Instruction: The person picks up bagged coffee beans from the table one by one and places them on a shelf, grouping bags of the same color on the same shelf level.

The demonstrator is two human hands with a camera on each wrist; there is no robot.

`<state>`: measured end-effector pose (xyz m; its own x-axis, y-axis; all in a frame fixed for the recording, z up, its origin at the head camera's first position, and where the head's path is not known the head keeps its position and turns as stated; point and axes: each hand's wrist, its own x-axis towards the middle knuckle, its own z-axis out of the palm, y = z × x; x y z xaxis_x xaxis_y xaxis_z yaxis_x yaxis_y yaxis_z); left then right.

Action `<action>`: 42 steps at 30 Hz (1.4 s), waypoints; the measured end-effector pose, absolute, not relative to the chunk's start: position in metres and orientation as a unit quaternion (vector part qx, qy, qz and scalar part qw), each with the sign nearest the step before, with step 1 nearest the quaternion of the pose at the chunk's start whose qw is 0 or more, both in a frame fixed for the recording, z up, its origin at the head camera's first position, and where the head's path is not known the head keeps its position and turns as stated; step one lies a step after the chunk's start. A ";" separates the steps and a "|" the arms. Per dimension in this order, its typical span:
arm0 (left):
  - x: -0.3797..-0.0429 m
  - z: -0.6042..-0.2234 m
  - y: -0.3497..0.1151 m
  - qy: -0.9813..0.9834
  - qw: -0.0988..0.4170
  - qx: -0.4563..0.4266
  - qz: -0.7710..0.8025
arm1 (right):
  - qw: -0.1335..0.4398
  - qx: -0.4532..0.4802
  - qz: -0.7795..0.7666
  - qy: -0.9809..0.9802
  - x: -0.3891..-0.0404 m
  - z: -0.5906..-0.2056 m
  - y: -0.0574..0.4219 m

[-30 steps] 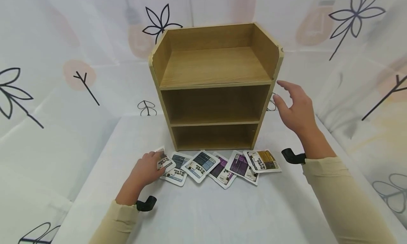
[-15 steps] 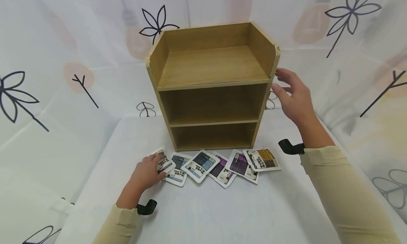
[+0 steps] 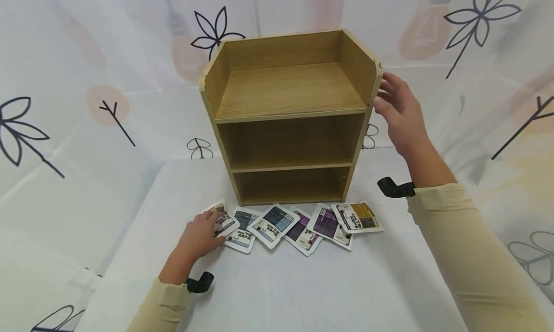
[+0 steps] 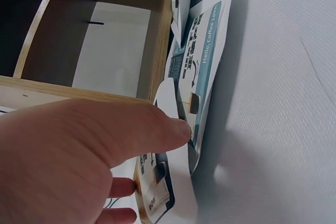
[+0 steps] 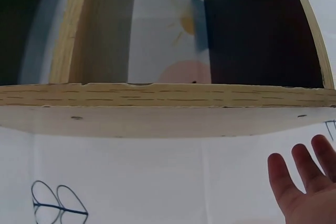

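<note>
The left hand pinches the leftmost packet, white-edged, which overlaps the left blue packet. Rightward, the right blue packet, two purple packets and a yellow-brown packet lie flat, overlapping. Just beyond, a wooden shelf unit stands upright, its right side just beside the right hand.

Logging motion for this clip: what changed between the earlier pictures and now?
The right hand moved up in the head view, along the right side of the wooden shelf; nothing was taken or let go. Unchanged: the left hand on the leftmost packet, the shelf, the other packets.
</note>
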<state>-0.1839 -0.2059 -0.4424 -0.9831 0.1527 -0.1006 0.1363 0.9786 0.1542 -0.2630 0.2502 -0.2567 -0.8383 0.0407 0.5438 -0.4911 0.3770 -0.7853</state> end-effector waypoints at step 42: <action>-0.188 -0.446 -0.204 0.993 0.013 0.096 0.061 | 0.201 0.145 0.560 -0.790 -0.288 -0.220 0.235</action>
<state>-0.1877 -0.2041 -0.4458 -0.9814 0.1914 -0.0143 0.1882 0.9744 0.1232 -0.2876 0.2355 -0.2203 -0.8769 -0.0031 0.4807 -0.4547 0.3299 -0.8273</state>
